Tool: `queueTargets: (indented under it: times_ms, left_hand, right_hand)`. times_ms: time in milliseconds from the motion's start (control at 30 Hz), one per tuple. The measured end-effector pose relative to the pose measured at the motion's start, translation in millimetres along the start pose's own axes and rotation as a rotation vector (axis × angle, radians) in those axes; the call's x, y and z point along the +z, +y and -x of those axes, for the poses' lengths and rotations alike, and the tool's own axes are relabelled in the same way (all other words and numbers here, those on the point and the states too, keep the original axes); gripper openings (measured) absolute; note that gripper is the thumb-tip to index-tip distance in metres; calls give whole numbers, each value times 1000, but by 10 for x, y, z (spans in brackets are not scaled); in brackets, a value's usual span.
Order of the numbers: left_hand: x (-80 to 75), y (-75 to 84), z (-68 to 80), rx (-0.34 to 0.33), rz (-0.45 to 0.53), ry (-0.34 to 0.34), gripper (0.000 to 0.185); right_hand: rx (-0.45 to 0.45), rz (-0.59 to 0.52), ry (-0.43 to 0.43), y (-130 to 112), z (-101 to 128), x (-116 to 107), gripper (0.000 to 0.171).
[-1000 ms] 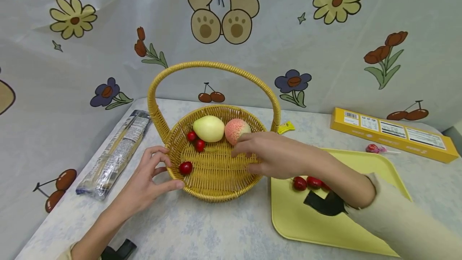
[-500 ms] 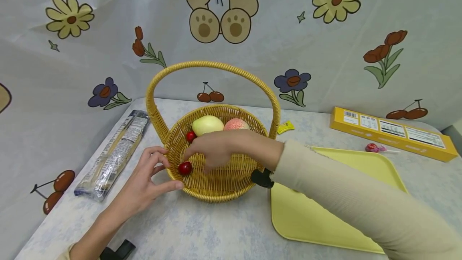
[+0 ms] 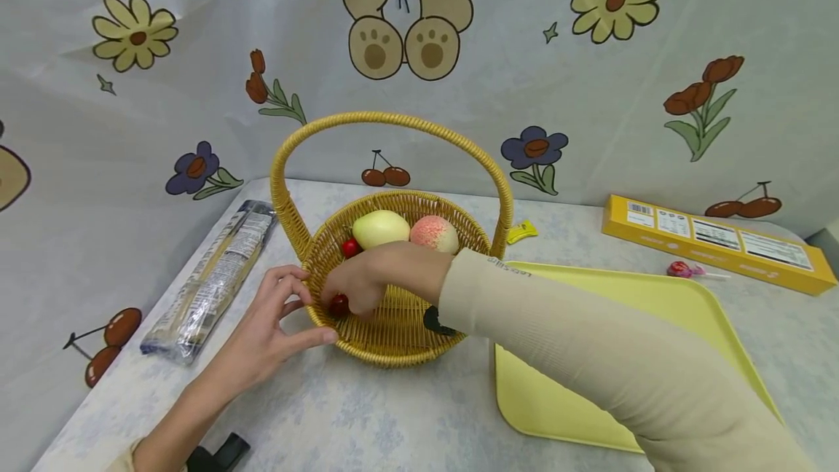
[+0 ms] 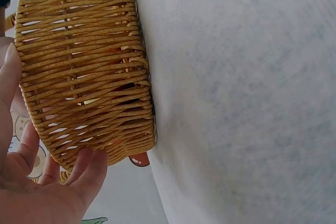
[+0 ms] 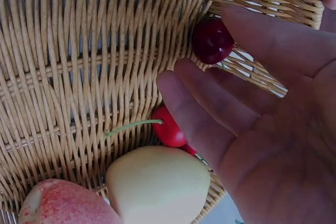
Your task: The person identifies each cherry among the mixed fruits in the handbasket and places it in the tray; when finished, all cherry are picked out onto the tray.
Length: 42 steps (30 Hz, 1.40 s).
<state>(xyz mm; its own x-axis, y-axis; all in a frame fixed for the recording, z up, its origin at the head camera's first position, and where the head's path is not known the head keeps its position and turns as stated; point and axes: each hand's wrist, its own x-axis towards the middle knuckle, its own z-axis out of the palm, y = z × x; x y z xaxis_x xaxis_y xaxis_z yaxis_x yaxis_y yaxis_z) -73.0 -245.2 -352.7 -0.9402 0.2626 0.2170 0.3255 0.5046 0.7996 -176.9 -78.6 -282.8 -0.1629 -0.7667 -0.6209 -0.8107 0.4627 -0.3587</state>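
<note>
A yellow wicker basket (image 3: 406, 337) holds a toy pear (image 3: 381, 229), a peach (image 3: 435, 233) and red cherries. With bent fingers at its left rim and the thumb at its front, my left hand (image 3: 265, 323) holds the basket; the left wrist view has fingertips (image 4: 94, 169) against the weave. Inside, my right hand (image 3: 367, 275) reaches down at the left. In the right wrist view its thumb lies beside a dark cherry (image 5: 210, 40), the other fingers extended just past it. A stemmed cherry (image 5: 169, 127) lies behind those fingers, partly hidden, near the pear.
Right of the basket lies a yellow tray (image 3: 544, 392), partly covered by the right sleeve (image 3: 590, 333). A long orange box (image 3: 714, 242), a lollipop (image 3: 682, 269) and a small yellow packet (image 3: 521, 231) sit farther back. A clear-wrapped package (image 3: 210, 279) is at left.
My right hand has moved left across the basket, from its right side to the dark cherry by the left wall. The left hand keeps its place on the basket.
</note>
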Motion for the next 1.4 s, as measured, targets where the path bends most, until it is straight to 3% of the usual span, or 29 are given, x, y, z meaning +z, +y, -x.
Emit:
queueTargets:
  times_ms: [233, 367, 567, 700, 867, 967, 1167, 1400]
  left_hand:
    - [28, 10, 3, 14, 4, -5, 40]
    - [23, 13, 0, 10, 0, -8, 40]
    - [16, -1, -18, -13, 5, -13, 41]
    - [17, -7, -24, -19, 11, -15, 40]
    - [13, -3, -21, -19, 14, -15, 41]
    - [7, -5, -18, -23, 10, -11, 41]
    - [5, -12, -18, -27, 7, -6, 42]
    - [5, -21, -10, -22, 9, -8, 42]
  right_hand:
    - [-2, 0, -13, 24, -8, 44, 35]
    - [-15, -38, 56, 48, 57, 34, 35]
    - [-82, -69, 144, 90, 222, 0, 10]
    - [-106, -70, 225, 117, 381, -10, 7]
    - [-67, -79, 342, 156, 635, 45, 18]
    - [-79, -80, 400, 190, 798, 118, 18]
    - [-94, -75, 552, 258, 1136, 381, 36]
    - [-83, -157, 694, 347, 1532, 788, 26]
